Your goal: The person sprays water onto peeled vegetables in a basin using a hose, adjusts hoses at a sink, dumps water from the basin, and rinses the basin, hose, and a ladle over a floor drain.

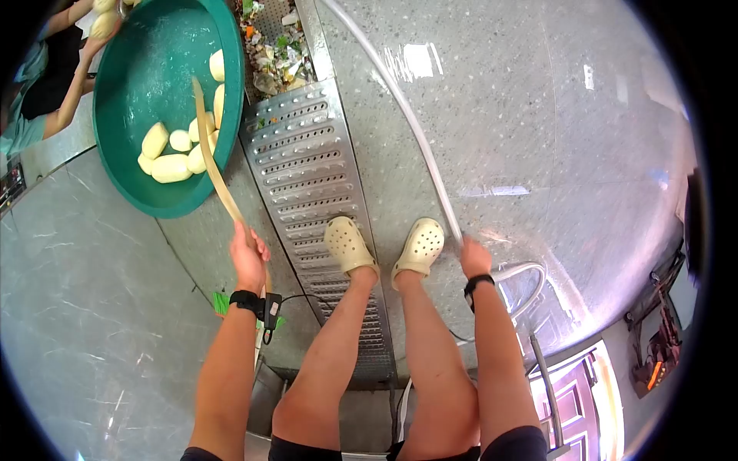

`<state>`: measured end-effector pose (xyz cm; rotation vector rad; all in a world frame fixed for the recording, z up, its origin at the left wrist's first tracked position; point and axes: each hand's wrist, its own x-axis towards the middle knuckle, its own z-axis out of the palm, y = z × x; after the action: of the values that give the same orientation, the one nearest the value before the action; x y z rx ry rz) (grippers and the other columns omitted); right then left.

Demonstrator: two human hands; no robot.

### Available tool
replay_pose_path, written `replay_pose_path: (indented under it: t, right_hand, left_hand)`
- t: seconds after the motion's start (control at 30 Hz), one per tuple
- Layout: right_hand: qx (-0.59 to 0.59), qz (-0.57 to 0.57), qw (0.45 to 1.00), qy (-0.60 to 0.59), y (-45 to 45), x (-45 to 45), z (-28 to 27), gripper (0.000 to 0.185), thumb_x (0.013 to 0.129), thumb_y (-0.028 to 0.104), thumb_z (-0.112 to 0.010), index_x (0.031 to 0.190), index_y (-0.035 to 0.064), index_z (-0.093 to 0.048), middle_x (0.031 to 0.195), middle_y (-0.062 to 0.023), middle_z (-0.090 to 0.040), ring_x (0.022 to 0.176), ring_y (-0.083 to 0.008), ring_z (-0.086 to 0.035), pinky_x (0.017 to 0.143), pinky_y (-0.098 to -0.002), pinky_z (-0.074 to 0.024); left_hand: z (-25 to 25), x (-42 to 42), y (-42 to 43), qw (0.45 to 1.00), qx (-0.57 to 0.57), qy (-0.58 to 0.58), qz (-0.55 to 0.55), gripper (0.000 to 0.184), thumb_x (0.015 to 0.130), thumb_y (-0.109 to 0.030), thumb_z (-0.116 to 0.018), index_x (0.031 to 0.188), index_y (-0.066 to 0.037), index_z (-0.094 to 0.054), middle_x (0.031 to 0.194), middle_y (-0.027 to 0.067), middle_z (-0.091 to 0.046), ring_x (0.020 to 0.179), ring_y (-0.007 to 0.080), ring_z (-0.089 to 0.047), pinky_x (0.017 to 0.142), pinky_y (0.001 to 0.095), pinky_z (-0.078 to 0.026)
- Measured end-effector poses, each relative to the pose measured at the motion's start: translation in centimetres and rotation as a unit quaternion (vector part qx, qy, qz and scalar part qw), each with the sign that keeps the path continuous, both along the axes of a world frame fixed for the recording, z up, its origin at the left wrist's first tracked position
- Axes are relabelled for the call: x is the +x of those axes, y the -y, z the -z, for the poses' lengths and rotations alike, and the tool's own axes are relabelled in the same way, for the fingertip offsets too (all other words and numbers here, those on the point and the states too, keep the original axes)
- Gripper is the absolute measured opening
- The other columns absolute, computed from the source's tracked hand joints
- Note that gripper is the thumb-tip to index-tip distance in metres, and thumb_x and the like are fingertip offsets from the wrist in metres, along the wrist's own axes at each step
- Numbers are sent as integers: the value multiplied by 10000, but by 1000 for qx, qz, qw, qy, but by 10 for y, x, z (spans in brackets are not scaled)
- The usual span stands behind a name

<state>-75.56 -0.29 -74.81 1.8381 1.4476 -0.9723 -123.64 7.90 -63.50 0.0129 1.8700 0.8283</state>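
Observation:
My left hand (247,257) is closed around a long, flat wooden stick (218,184). Its far end reaches over the rim into a large green tub (119,165) of water. Several pale peeled root vegetables (171,168) lie in the tub, some against the stick; I cannot tell their exact kind. On the other side, my right hand (476,259) grips a whitish hose (416,127). The hose runs forward across the floor from that hand, and a loop of hose lies behind it. Both wrists wear black straps.
A slotted metal drain grate (304,180) runs between tub and floor, with vegetable scraps (278,65) in the channel ahead. My feet wear cream clogs (347,240). Another person's hand (106,29) holds pale vegetables beyond the tub. A doorway (573,399) stands behind right.

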Motion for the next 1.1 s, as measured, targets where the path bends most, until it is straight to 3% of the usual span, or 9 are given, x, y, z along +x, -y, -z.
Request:
replay_pose_path:
  t: [0.07, 0.17, 0.27, 0.47, 0.67, 0.8, 0.9, 1.03, 1.1]
  right_hand:
    - [-82, -2, 995, 60, 39, 35, -2, 227, 871, 190, -460, 1035, 85, -577, 964, -152, -644, 888, -341, -634, 739, -457, -515]
    - [-49, 0, 990, 135, 60, 54, -20, 190, 885, 151, -461, 967, 89, -620, 961, -128, -649, 909, -315, -640, 732, -426, -530]
    - [-54, 1, 993, 108, 50, 54, -26, 199, 883, 141, -448, 936, 82, -630, 983, -143, -637, 948, -315, -625, 752, -433, -522]
    - [0, 46, 998, -35, -51, -23, -27, 197, 842, 215, -510, 924, 89, -639, 918, -147, -664, 893, -349, -633, 743, -455, -511]
    - [70, 76, 977, -188, -143, -130, -80, 205, 785, 250, -577, 908, 89, -611, 880, -172, -652, 848, -361, -617, 745, -454, -489]
    - [73, 68, 953, -287, -162, -176, -115, 234, 827, 269, -541, 898, 51, -588, 867, -195, -642, 840, -388, -604, 740, -457, -478]
    - [49, 40, 939, -339, -162, -190, -143, 268, 838, 289, -539, 906, 34, -584, 858, -205, -637, 837, -391, -603, 735, -459, -477]
    - [-1, -43, 959, -281, -146, -180, -164, 291, 834, 312, -551, 923, 39, -595, 858, -214, -636, 841, -399, -600, 734, -453, -483]
    - [-10, -70, 967, -246, -134, -171, -171, 285, 834, 315, -549, 914, 45, -596, 858, -211, -638, 839, -400, -601, 731, -457, -483]
  left_hand:
    - [0, 1, -1, 1000, -6, -4, 6, 467, 934, -543, -378, 772, -107, -422, 528, 5, -344, 434, 139, -319, 456, 286, -292]
    - [1, 1, 2, 1000, -11, 7, 7, 476, 937, -548, -362, 774, -104, -418, 533, 8, -347, 439, 140, -323, 458, 287, -295]
    - [3, 2, 6, 1000, -5, -6, 20, 484, 939, -553, -346, 781, -101, -418, 539, 12, -352, 446, 143, -332, 459, 288, -297]
    - [-2, 10, 8, 999, -30, -24, 9, 501, 957, -515, -327, 754, -71, -442, 519, 28, -392, 414, 149, -357, 412, 285, -298]
    - [-14, 16, 18, 999, -34, 1, 13, 496, 960, -491, -340, 734, -66, -460, 526, 19, -426, 421, 145, -415, 410, 287, -338]
    - [-17, 17, 24, 997, -64, -32, -12, 470, 961, -431, -356, 729, -45, -492, 538, 41, -466, 476, 166, -495, 476, 316, -407]
    - [-13, 6, 35, 994, -36, -93, 45, 477, 962, -424, -353, 740, -26, -498, 531, 47, -467, 498, 177, -506, 516, 330, -418]
    - [-12, -10, 44, 987, -50, -113, 98, 473, 966, -406, -339, 820, 10, -512, 652, 96, -527, 617, 201, -537, 605, 349, -428]
    - [-3, -21, 46, 981, -48, -139, 125, 460, 964, -372, -334, 876, 35, -529, 766, 193, -572, 719, 333, -566, 694, 427, -440]
